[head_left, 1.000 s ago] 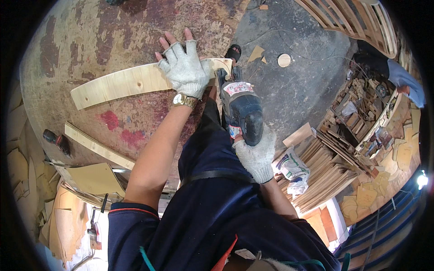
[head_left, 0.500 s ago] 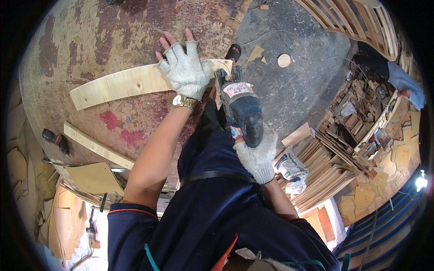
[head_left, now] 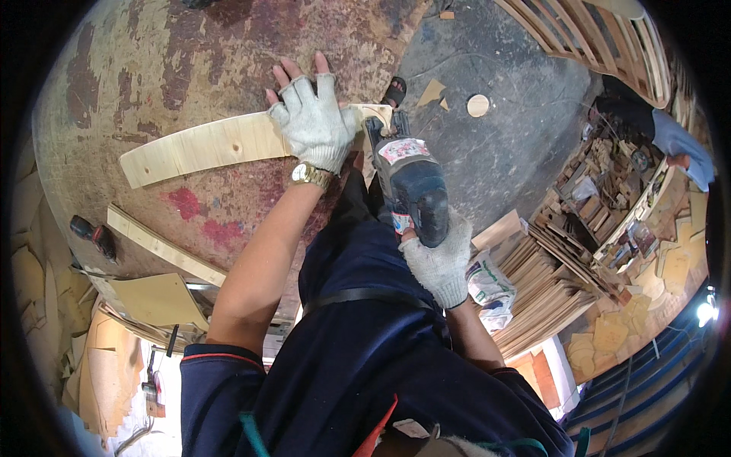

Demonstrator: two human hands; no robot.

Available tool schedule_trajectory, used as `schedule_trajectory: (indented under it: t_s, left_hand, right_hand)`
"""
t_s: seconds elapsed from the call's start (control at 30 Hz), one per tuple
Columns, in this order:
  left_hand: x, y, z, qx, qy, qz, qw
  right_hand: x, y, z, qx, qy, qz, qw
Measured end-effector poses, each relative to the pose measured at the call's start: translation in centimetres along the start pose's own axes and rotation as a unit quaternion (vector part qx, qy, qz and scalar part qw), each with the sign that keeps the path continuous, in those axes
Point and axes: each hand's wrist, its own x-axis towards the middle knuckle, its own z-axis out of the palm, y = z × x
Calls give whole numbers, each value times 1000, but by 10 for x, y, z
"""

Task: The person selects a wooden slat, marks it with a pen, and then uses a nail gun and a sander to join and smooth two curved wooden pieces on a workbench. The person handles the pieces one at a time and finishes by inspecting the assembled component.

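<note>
My left hand (head_left: 312, 126), in a white fingerless glove, lies flat with spread fingers on a curved, pale plywood board (head_left: 202, 150). The board rests on a worn, paint-stained wooden table (head_left: 228, 61), its right end at the table's edge. My right hand (head_left: 438, 259), also gloved, is wrapped round the rear grip of a dark jigsaw (head_left: 417, 190). The jigsaw's front end sits at the right end of the board, where a curved line shows on the wood. Its blade is hidden beneath the tool.
A cordless drill (head_left: 93, 236) and a narrow wood strip (head_left: 164, 244) lie on the table's left. To the right are stacked thin boards (head_left: 533, 282), a white sack (head_left: 489, 286) and wood offcuts (head_left: 609, 179). Another person's blue sleeve (head_left: 674, 141) shows at far right.
The jigsaw and my right hand have shifted slightly to the right. My left hand and the board have moved a little toward me.
</note>
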Motion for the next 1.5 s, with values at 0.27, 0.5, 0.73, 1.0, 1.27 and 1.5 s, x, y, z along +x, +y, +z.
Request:
schedule_trajectory:
  t_s: [0.27, 0.5, 0.73, 1.0, 1.27, 1.5]
  left_hand:
    - [0, 0, -1, 10, 17, 6, 1000]
    - [1, 1, -4, 7, 24, 11, 1000]
    - [2, 1, -4, 5, 36, 22, 999]
    - [2, -1, -1, 8, 19, 31, 999]
    - [5, 1, -4, 35, -5, 39, 999]
    - [7, -1, -7, 13, 5, 60, 998]
  right_hand:
    - [2, -3, -7, -59, 21, -27, 998]
    - [10, -9, -15, -48, -17, -37, 998]
    - [15, 1, -20, -67, -62, -36, 995]
    - [15, 3, -22, -92, -83, -13, 992]
    - [20, 4, -25, -80, -77, -44, 993]
    - [26, 1, -32, -91, -97, -87, 987]
